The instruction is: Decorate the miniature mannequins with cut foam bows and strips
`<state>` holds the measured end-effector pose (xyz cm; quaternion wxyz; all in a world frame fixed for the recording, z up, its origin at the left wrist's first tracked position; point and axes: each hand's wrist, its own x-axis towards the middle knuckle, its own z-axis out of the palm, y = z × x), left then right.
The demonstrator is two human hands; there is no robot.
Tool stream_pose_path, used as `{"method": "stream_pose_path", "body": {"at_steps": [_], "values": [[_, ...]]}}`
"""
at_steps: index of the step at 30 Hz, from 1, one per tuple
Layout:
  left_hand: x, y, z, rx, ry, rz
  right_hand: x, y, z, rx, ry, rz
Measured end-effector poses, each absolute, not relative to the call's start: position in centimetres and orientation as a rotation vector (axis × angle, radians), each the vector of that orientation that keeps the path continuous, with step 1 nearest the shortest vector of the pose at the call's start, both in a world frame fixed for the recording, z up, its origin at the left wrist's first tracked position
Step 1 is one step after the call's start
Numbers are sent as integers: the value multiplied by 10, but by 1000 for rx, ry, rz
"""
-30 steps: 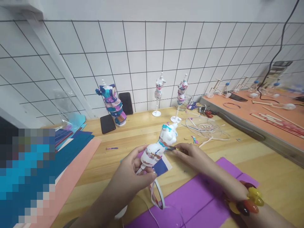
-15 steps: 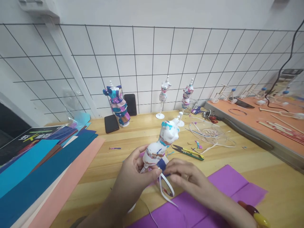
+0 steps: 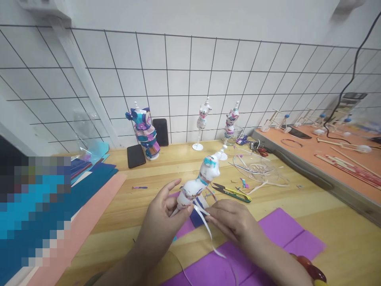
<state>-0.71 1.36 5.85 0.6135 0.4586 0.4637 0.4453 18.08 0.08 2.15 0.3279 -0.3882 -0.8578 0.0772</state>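
Observation:
My left hand (image 3: 162,216) grips a small white mannequin (image 3: 200,182) by its lower body, tilted with the neck pointing up and right. The mannequin carries smears of blue, pink and teal. My right hand (image 3: 235,222) pinches a thin white ribbon (image 3: 208,226) at the mannequin's waist; the ribbon trails down toward me over the purple sheet (image 3: 268,250). A dark blue paper piece (image 3: 196,217) lies under the two hands. Green-handled snips (image 3: 233,192) rest on the table just right of the mannequin.
Three dressed mannequins (image 3: 144,131) (image 3: 202,117) (image 3: 231,119) stand by the tiled wall, with two dark phones (image 3: 136,155) beside them. Coloured paper sheets (image 3: 95,186) are stacked on the left. A clear dish (image 3: 256,165) sits at the right; an orange bench (image 3: 327,147) holds wooden stick models.
My right hand set the snips down on the table, then came to the mannequin's waist and took the white ribbon. The mannequin has tilted a little more to the right.

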Motion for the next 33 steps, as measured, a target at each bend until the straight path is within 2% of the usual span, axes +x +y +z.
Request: {"method": "stream_pose_path", "body": {"at_steps": [5,9,25,33], "values": [[-12,21,55,1031,1106,1071,185,1,23,-1109,-2297,-163],[-22,30,56,1051,1110,1166,195,6,20,-1175,-2277,-294],[0,16,31,945,997,821,188,5,18,-1087,-2248,-254],[-4,16,37,910,972,787,213,24,7,-1301,-2234,-298]]}}
